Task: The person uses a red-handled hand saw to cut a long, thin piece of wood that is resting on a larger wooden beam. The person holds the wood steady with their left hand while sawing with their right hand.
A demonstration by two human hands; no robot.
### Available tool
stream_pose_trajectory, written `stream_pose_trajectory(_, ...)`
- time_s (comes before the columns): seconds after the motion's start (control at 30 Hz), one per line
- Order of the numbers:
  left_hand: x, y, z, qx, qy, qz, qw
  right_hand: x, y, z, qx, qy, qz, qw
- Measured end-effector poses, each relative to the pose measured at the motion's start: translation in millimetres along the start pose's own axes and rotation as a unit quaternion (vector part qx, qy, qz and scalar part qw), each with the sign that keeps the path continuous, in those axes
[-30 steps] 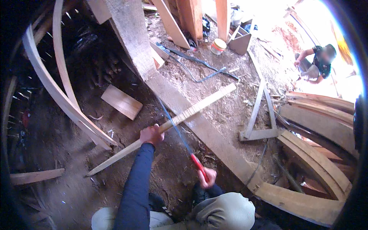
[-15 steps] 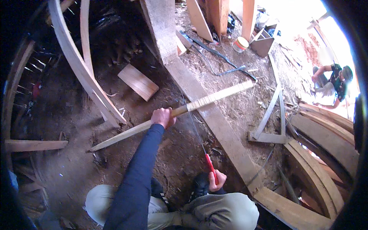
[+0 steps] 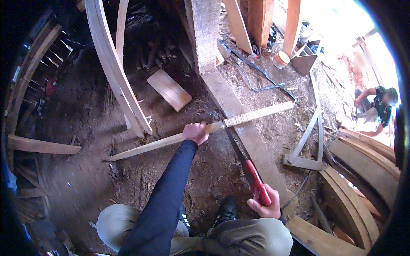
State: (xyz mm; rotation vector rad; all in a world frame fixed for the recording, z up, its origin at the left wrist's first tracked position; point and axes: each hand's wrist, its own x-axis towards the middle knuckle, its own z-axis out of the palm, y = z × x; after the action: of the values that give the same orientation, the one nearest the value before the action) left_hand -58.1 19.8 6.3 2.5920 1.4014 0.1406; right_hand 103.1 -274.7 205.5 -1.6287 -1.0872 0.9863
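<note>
A long pale wooden strip [image 3: 260, 112] lies slantwise, its middle across a thick wooden beam [image 3: 261, 151] and its pointed left end low over the dirt ground. Small, close-set marks line the top of its right part. My left hand [image 3: 196, 133] is closed around the strip, left of the beam. In my right hand [image 3: 268, 204], near my right knee, is the red handle of a handsaw [image 3: 257, 181]. The saw's dark blade slants up to the strip, its tip end meeting it just right of my left hand. Whether the teeth bite into the wood cannot be made out.
A short board [image 3: 169, 90] lies beyond my left hand. Curved timbers [image 3: 112, 70] rise at the left, and more ribs [image 3: 352, 205] stand at the right. A lidded jar [image 3: 281, 59] sits near an open wooden box [image 3: 305, 62]. Another person [image 3: 378, 104] crouches far right.
My right hand has moved right with the saw, drawing the blade back so less of it reaches past the strip. The blade now shows its flat side more. The left hand keeps its grip.
</note>
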Motion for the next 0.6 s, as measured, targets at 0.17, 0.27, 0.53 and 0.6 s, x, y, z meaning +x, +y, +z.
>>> stream_pose_trajectory(0.17,2.5,4.2,-3.6,0.006,0.005,-0.013,1.0,9.7,-24.1,6.7,0.015,0.03,0.063,0.997)
stream_pose_trajectory(0.27,3.0,4.9,-2.6,0.008,0.003,-0.01,1.0,16.9,-40.4,7.4,-0.01,0.043,0.042,0.998)
stream_pose_trajectory(0.53,1.6,10.0,-8.8,0.001,0.005,-0.006,1.0,15.1,-43.3,1.3,-0.034,0.023,0.046,0.998)
stream_pose_trajectory(0.6,0.7,11.1,-9.8,0.006,0.004,-0.005,1.0,21.3,-47.9,-8.7,0.049,-0.037,0.109,0.992)
